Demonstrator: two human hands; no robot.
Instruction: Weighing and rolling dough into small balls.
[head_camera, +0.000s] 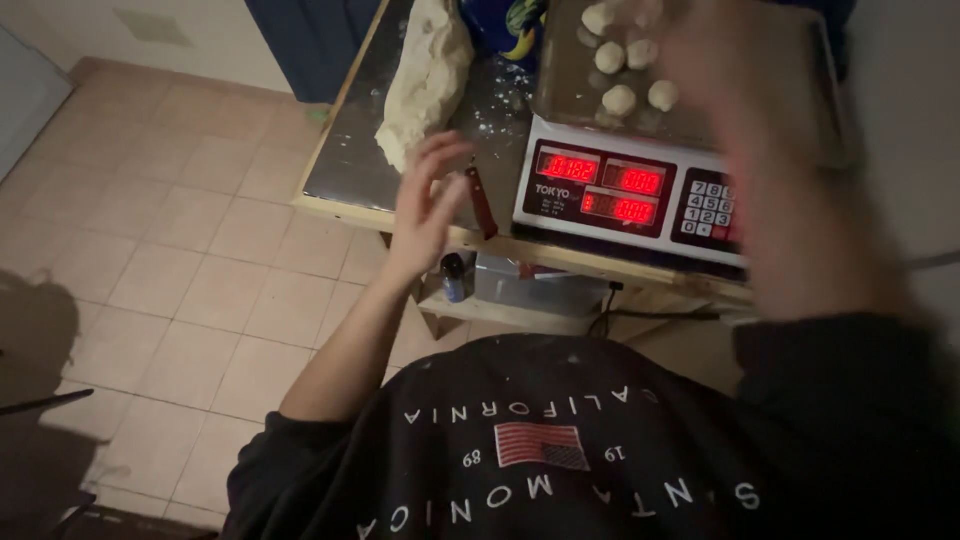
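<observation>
Looking down past your dark sweatshirt (600, 450), you have your left hand (425, 195) raised over the near edge of the tabletop (350, 165), fingers spread and loose, gripping nothing. Just beside it, toward the scale, one small red-handled tool (482, 200) lies at the near edge. Your right hand (770, 150) hangs in front of the scale's keypad side, but it is so blurred that you cannot tell whether it is clenched or relaxed, or whether it carries anything. Below the tabletop, on a lower shelf (500, 312), stand one small dark bottle (455, 277) and one grey box (535, 285). One electronic scale (620, 195) sits at the near edge with three red lit displays, and its metal weighing pan (570, 90) holds the dough balls (620, 99): about five can be counted, though your right hand hides part of the pan. Farther back, past your left hand, one large lump of dough (425, 80) stretches toward the far edge of the floured tabletop, apart from the pan.
</observation>
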